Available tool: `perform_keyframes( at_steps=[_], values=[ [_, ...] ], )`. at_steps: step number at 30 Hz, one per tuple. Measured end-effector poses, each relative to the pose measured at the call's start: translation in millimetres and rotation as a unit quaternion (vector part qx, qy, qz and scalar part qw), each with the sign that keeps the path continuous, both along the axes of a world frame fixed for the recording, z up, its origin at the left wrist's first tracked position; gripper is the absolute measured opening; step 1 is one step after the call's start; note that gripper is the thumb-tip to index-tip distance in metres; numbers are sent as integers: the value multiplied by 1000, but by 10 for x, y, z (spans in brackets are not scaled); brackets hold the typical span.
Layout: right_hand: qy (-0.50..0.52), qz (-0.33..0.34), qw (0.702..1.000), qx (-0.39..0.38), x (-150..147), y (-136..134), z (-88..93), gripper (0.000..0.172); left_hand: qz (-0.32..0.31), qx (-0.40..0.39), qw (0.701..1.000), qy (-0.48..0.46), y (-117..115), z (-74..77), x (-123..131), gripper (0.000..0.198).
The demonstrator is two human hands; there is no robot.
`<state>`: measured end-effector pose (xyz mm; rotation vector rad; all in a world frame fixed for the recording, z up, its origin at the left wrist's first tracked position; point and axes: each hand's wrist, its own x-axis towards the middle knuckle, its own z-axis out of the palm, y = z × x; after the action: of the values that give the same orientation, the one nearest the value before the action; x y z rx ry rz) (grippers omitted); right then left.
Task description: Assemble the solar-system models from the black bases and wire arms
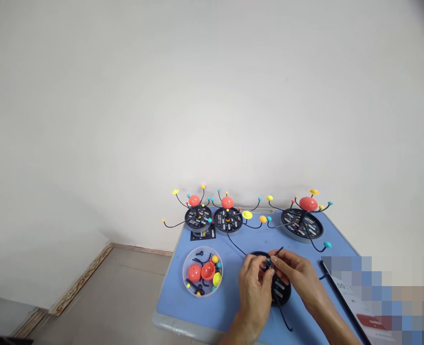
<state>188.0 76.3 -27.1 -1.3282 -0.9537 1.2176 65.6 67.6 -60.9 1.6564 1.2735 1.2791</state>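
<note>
So here's where things stand: both hands are up close on one small build, working right at the center of it. The left hand (253, 292) comes in from the near side, with its fingers curled over the top and their tips against a small black hub (268, 262). The right hand (294, 276) reaches across from the other side, thumb and index finger (273, 259) pinched together on that same hub, other fingers loosely curled behind. So the hub sits right between the two sets of fingertips, and it's partly covered by them. It's on a round black base (281, 289) that lies under and just past the hands, mostly hidden, with thin black wires (236, 244) running off it, one looping out across the blue table (172, 302). Just left of the hands there's a clear round tub (202, 247) holding coral-red half-shells (194, 272), a yellow piece (217, 279) and black bits. Farther up the table sit three assembled wire models (301, 224), each with a black base, a coral-red ball and colored tips, and a dark-edged device (345, 306) lies at the right, mostly pixelated out.
</note>
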Motion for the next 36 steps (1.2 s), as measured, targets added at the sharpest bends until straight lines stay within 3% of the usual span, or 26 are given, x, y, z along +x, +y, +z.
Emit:
perform_keyframes(
  at_steps=[5, 12, 22, 28, 36],
  values=[
    [-23, 4, 1000, -4, -11, 10, 14, 40, -12, 45, 999, 8, 36, -61, 23, 23],
    [-51, 14, 999, 7, -16, 49, -8, 35, -9, 74, 997, 18, 64, 6, 4, 23],
    [-165, 10, 986, 12, -1, 122, -264, 27, -19, -4, 993, 113, 121, -70, -59, 17],
    [-269, -12, 962, 41, 75, -16, -221, 43, 0, -10, 994, 110, 106, -52, -51, 14],
    [-328, -12, 943, 54, 77, -34, -239, 43, 29, -17, 996, 87, 55, -36, -1, 19]
  ],
)
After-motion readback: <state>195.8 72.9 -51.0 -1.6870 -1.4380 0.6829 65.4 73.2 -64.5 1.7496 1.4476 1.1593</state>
